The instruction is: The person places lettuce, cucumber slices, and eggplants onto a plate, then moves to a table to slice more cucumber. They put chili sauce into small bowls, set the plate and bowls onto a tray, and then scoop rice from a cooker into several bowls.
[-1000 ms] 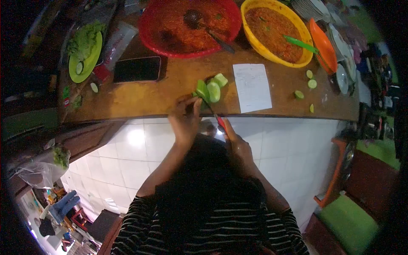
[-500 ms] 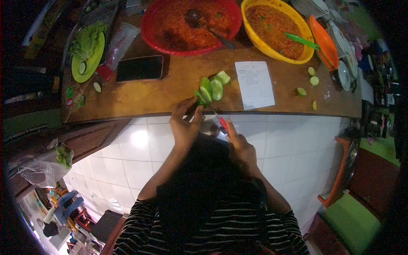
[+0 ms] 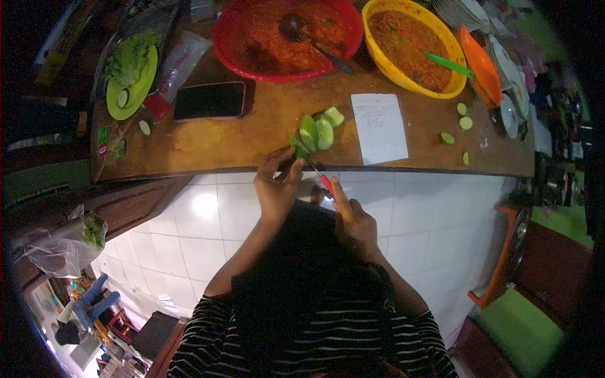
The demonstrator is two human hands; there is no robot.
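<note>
At the front edge of the wooden table (image 3: 252, 151), my left hand (image 3: 275, 184) pinches a green cucumber piece (image 3: 299, 147) between thumb and fingers. My right hand (image 3: 357, 222) is closed around a knife (image 3: 326, 183) with a red handle. Its thin blade points up and left and meets the cucumber piece beside my left thumb. Just beyond my fingers, several cut cucumber slices (image 3: 324, 133) lie close together on the wood. A paler chunk (image 3: 334, 116) rests at their far end.
A red basin (image 3: 220, 53) and a yellow basin (image 3: 455, 91) of red sauce stand behind. A phone (image 3: 209, 101) and a green plate (image 3: 115, 108) with lettuce are left. A written paper (image 3: 380, 129), small cut green pieces (image 3: 447, 138) and stacked plates (image 3: 463, 16) are right.
The knife and my right hand have shifted slightly left, closer to my left hand. My left hand keeps its pinch on the cucumber piece. A person in the background at lower left has moved.
</note>
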